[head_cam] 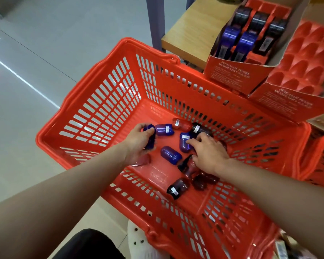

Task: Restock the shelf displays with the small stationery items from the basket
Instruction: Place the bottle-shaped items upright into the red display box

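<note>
A red plastic basket holds several small capsule-shaped sharpeners, blue, red and dark. My left hand is inside it and grips a blue sharpener. Deeper to the right, my right hand lies over the pile with its fingers curled, the fingertips touching a blue sharpener and a dark one. Loose pieces lie between the hands, among them a blue sharpener. On the wooden shelf stands a red display box with blue and dark sharpeners in its slots.
A second red display tray with bare slots stands to the right of the first box. The wooden shelf and a grey post lie behind the basket. Another red basket is at the right. Grey floor is at the left.
</note>
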